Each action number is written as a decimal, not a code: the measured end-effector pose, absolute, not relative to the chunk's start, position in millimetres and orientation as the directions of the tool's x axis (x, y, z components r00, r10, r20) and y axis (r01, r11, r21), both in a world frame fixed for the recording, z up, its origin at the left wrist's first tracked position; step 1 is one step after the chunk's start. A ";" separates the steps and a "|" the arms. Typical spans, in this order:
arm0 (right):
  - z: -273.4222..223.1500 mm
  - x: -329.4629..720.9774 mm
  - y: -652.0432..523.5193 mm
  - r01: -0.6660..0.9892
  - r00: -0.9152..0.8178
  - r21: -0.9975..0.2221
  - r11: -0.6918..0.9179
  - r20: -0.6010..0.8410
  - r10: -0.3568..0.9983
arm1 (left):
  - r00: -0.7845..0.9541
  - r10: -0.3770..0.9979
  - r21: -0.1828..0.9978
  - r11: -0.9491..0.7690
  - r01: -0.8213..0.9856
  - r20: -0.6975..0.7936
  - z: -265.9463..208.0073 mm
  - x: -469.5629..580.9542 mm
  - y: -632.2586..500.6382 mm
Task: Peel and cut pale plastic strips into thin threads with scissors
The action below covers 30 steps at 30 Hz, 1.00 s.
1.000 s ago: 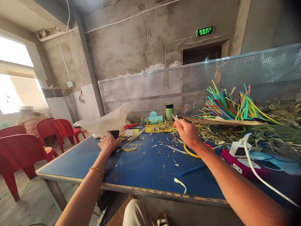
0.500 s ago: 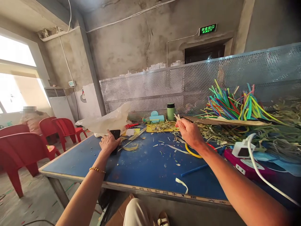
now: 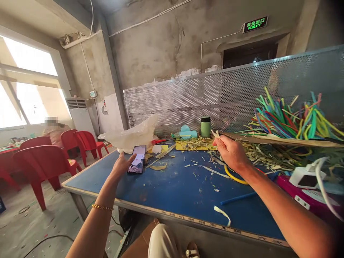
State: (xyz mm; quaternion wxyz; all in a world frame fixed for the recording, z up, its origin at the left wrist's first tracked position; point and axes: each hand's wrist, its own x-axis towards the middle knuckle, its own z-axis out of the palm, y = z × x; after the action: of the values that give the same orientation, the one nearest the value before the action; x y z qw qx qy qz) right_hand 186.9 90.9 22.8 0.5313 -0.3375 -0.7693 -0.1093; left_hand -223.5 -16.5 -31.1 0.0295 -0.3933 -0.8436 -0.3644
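Note:
My left hand is at the left side of a smartphone, whose screen is lit. The thumb reaches onto the screen and the other fingers stay off to the left, partly hidden. The phone lies on the blue table. My right hand is closed in a pinch above the table, with the pale ends of some flat plant strips sticking out past the thumb. Below it are a yellow tube and dry strip scraps.
A white plastic bag lies behind the phone. Farther back stand a green bottle and a light blue container. Colourful tubes and dried leaves pile up at right, near a purple power strip. Red chairs and a person are at left.
The phone screen, dark before, is now lit. My left hand has slid left off the phone, leaving the thumb over it. My right hand keeps its pinch. The view has turned left.

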 end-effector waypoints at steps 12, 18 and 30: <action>21.1 185.9 94.5 0.640 -0.226 -0.188 0.745 0.881 0.416 | -0.713 0.623 0.928 -0.358 0.105 0.322 -69.8 -246.2 -70.2; 16.7 183.7 96.9 0.628 -0.242 -0.220 0.746 0.856 0.456 | -0.741 0.601 0.919 -0.392 0.053 0.299 -63.6 -236.9 -73.3; 13.6 180.2 95.9 0.594 -0.268 -0.237 0.769 0.843 0.466 | -0.599 0.626 0.849 -0.215 0.483 0.499 -45.1 -168.1 -60.4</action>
State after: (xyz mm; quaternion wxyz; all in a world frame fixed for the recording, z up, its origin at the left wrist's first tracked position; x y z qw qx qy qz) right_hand 180.2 95.9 13.6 0.5043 -0.3339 -0.7938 -0.0631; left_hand -168.1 -60.4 -45.1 -0.0559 -0.4443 -0.6239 -0.6405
